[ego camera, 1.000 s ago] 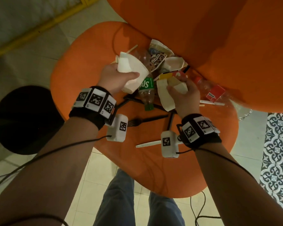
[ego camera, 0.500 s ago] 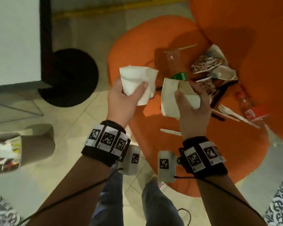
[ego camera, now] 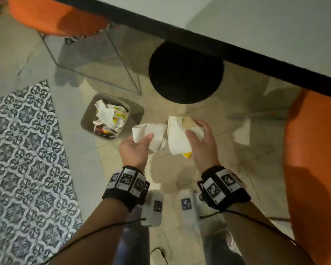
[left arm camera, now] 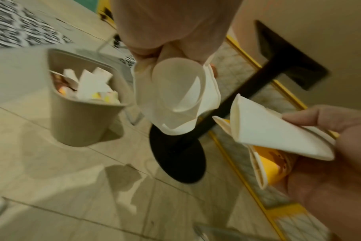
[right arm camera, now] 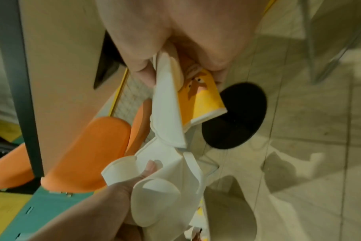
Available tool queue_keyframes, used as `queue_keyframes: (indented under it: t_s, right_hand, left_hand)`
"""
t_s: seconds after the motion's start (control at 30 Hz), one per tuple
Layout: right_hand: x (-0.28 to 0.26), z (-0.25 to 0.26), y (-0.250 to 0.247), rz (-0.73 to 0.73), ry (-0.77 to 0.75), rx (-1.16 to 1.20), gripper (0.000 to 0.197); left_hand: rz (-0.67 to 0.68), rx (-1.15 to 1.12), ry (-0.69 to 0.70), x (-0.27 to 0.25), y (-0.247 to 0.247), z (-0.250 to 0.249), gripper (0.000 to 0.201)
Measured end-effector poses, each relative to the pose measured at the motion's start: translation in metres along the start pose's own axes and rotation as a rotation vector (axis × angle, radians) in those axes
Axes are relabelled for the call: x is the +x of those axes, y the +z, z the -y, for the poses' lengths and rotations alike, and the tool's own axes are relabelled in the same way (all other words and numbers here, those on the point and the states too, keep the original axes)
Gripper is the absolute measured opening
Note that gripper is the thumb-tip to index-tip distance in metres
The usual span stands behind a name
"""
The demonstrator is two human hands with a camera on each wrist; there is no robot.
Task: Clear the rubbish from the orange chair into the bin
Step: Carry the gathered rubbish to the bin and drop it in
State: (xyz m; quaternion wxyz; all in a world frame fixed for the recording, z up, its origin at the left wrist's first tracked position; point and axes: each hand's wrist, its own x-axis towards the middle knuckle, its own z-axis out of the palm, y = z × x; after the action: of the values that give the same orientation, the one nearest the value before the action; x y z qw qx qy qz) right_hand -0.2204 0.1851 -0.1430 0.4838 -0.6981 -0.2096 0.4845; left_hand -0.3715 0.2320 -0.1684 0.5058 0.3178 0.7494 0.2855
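My left hand [ego camera: 139, 144] grips a crumpled white paper cup with a napkin [ego camera: 151, 134], seen close in the left wrist view [left arm camera: 175, 91]. My right hand [ego camera: 195, 131] grips a flattened white paper cup [ego camera: 177, 138] together with a yellow printed cup [right arm camera: 204, 97]. Both hands hover side by side above the tiled floor, just right of the beige bin [ego camera: 86, 115]. The bin [left arm camera: 78, 122] stands on the floor and holds several paper scraps. The orange chair [ego camera: 313, 150] shows only at the right edge; the rubbish on its seat is out of view.
A black round table base [ego camera: 185, 73] sits on the floor behind the hands, under a white tabletop with a black edge [ego camera: 256, 25]. A second orange chair [ego camera: 52, 18] on thin wire legs [ego camera: 122, 60] stands behind the bin. Patterned tiles [ego camera: 23, 150] cover the floor at left.
Both hands have carried their paper cups away from the orange chair seat and over the floor next to the bin. The view has swung from the chair down to the floor.
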Motion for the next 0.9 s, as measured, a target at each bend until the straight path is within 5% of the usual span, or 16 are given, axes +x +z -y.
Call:
queue_keyframes:
  t_s: [0.2,0.4,0.53,0.67,0.77,0.9]
  right_hand:
    - [0.061,-0.007,0.176,0.129,0.041,-0.153,0.05]
    - [0.127,-0.04,0.286,0.161,0.081,-0.403,0.061]
    - [0.157,-0.06,0.32,0.129,0.024,-0.615,0.066]
    - [0.165,-0.074,0.339,0.345,0.088,-0.76,0.092]
    - [0.16,-0.077,0.334,0.47,0.091,-0.892,0.081]
    - [0.151,-0.078,0.307,0.454,0.089,-0.845,0.066]
  left_hand:
    - [-0.141,0.077,-0.084,0.145,-0.1,-0.008,0.039]
    - [-0.162,0.14,-0.091,0.243,-0.133,-0.012,0.05]
    - [-0.152,0.202,-0.057,0.279,-0.139,-0.004,0.058]
    - [0.091,0.297,-0.117,0.298,-0.136,0.007,0.074]
    - [0.247,0.352,-0.171,0.298,-0.135,0.012,0.07]
    - [0.239,0.434,-0.147,0.288,-0.133,0.013,0.068]
